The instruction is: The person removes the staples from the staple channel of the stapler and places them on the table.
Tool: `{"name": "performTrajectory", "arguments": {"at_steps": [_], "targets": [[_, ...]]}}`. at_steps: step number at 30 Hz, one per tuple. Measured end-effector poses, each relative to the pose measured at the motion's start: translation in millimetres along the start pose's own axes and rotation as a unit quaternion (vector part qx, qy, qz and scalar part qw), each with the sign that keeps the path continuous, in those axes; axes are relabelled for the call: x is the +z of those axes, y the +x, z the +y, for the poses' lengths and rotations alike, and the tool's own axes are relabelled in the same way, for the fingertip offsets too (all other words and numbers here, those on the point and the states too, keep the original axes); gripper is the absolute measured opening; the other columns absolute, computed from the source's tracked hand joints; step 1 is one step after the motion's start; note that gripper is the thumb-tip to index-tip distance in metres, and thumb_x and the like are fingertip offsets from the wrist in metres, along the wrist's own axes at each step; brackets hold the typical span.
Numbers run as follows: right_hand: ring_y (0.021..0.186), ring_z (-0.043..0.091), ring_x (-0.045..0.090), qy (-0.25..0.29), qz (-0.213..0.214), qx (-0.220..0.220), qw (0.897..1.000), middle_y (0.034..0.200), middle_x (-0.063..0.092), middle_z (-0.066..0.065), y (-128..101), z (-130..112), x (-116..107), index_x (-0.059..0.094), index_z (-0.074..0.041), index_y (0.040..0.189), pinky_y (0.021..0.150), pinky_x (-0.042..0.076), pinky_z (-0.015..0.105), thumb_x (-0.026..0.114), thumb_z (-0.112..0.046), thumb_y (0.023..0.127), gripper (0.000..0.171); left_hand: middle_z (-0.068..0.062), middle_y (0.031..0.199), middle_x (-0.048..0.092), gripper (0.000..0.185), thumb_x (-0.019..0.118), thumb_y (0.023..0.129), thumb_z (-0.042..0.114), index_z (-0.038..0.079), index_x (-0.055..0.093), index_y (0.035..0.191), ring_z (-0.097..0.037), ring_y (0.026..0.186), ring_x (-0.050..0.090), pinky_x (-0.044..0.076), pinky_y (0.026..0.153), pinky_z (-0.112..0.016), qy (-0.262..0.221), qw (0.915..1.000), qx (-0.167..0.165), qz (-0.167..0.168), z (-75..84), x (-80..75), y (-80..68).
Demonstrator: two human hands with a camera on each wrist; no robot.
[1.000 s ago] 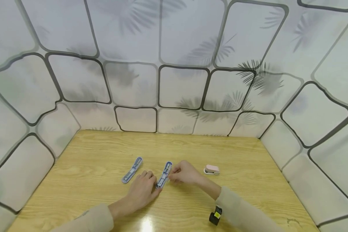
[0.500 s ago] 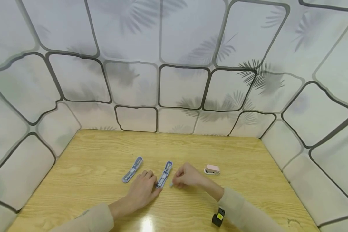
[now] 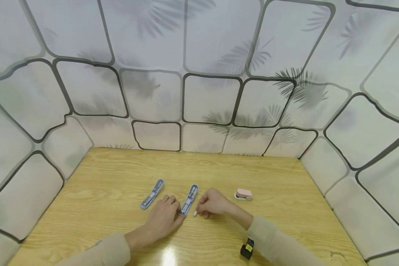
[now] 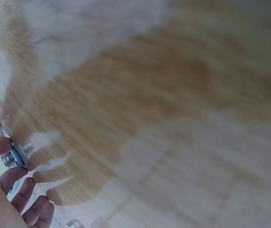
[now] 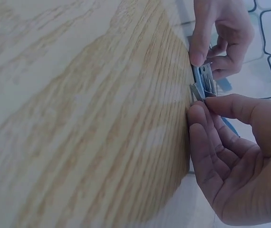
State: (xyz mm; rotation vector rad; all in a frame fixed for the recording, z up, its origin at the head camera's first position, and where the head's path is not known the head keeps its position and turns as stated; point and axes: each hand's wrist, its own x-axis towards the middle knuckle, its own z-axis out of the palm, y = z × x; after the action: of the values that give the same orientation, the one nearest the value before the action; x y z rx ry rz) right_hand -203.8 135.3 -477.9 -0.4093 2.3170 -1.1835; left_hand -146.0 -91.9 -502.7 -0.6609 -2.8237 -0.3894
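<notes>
An opened-out blue stapler [image 3: 191, 195] with metal parts inside lies at a slant on the table. My left hand [image 3: 164, 214] holds its near end between thumb and fingers; the left wrist view shows that grip [image 4: 15, 159] at the frame's edge. Just right of this stapler, my right hand [image 3: 214, 203] pinches a short grey staple strip [image 3: 195, 213] by one end. In the right wrist view the strip [image 5: 198, 91] sticks out from thumb and fingertip, beside the stapler's metal rail [image 5: 207, 78]. A second opened blue stapler [image 3: 152, 194] lies left of the left hand, untouched.
A small pink stapler [image 3: 244, 194] stands on the wooden table [image 3: 119, 173] beyond the right forearm. A black device with a yellow mark [image 3: 247, 249] sits at the right sleeve. Patterned cloth walls [image 3: 206, 99] enclose the table at the back and sides.
My right hand has drawn away from the stapler's side, slightly right and nearer the body, and the staple strip now shows at its fingertips. The left hand and both blue staplers stay put.
</notes>
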Motion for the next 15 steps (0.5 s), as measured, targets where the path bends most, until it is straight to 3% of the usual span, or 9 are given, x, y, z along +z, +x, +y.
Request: {"name": "performTrajectory", "arguments": {"at_steps": [15], "targets": [[0.059, 0.009, 0.066, 0.0, 0.011, -0.008, 1.0, 0.077, 0.076, 0.003, -4.0, 0.8, -7.0, 0.08, -0.005, 0.093, 0.056, 0.058, 0.024, 0.079, -0.015, 0.093, 0.01, 0.0, 0.096, 0.066, 0.031, 0.083, 0.089, 0.041, 0.012, 0.072, 0.09, -0.015, 0.087, 0.057, 0.053, 0.077, -0.032, 0.008, 1.0, 0.0, -0.001, 1.6, -0.3, -0.3]]}}
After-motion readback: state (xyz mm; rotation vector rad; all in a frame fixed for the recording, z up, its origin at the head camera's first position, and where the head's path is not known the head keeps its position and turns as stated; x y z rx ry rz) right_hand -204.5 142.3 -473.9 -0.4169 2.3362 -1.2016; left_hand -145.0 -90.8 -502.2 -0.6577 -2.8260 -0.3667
